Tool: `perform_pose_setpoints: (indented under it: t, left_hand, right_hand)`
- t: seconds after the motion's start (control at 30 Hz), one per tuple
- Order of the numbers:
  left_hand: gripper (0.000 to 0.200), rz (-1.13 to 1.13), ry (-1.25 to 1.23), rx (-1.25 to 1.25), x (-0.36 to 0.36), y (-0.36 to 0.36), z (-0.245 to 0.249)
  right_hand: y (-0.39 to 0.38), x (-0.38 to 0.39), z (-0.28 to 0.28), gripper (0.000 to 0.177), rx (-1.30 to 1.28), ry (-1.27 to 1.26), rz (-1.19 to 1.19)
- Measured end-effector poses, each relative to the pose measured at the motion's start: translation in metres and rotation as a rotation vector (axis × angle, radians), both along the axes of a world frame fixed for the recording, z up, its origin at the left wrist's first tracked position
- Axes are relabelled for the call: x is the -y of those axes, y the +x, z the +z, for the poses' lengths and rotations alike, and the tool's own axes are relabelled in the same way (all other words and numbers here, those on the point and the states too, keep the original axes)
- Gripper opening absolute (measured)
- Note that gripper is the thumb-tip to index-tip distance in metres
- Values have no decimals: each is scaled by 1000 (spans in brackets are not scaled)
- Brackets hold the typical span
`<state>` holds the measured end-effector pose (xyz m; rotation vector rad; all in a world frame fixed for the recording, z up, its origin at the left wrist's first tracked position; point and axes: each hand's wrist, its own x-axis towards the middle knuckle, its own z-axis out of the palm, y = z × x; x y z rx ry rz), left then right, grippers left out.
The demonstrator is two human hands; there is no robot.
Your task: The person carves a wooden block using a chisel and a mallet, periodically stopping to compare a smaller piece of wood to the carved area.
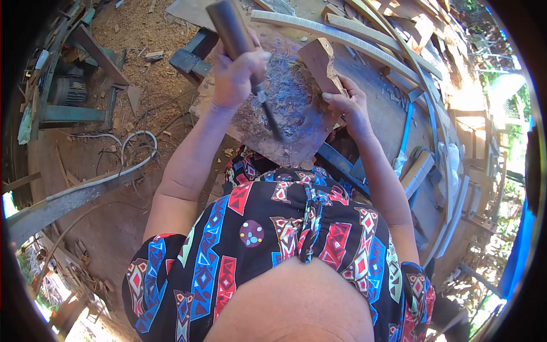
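My left hand (240, 77) is wrapped round the thick wooden handle of a chisel (229, 29). Its narrow dark blade points down toward me over the worktop and is slightly blurred. To the right, my right hand (352, 105) grips the lower end of a carved wood block (320, 61), which is tilted and has a rough, notched edge. Chisel and block are apart. Below both hands lies a worn work surface (228, 122) strewn with chips and shavings. The fingers on the block's underside are partly hidden.
Long curved wood strips (342, 39) lie beyond the block at the upper right. A dark metal clamp-like part (194, 57) sits at the worktop's left edge. Sawdust (131, 34) covers the ground at upper left, near a motor (71, 90). A pale cable (139, 137) loops at left.
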<state>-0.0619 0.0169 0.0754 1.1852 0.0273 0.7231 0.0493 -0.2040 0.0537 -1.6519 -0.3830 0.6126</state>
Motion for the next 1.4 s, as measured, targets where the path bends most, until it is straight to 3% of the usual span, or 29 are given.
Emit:
perform_pose_setpoints:
  t: [0.1,0.17,0.53,0.73,0.8,1.0,1.33,1.4]
  left_hand:
    - [24,40,-143,-34,0,5,2]
    - [22,99,-11,-2,2,12,3]
    - [14,95,57,2,5,33,-7]
    - [17,17,61,-91,7,39,-3]
    - [18,-5,166,-182,2,47,-7]
    - [19,-33,40,-125,-10,60,-31]
    - [18,-44,120,-229,-7,74,-41]
    - [18,-15,3,-179,-5,74,-43]
  right_hand:
    - [0,1,1,62,-11,8,6]
    - [0,-1,0,62,-6,13,8]
    - [2,-6,0,65,52,10,34]
    - [3,-5,0,66,85,-17,54]
    - [2,-4,1,65,25,-1,49]
    - [3,-4,-1,63,14,20,47]
    - [2,-2,2,64,8,25,33]
    - [1,-2,2,64,-10,18,24]
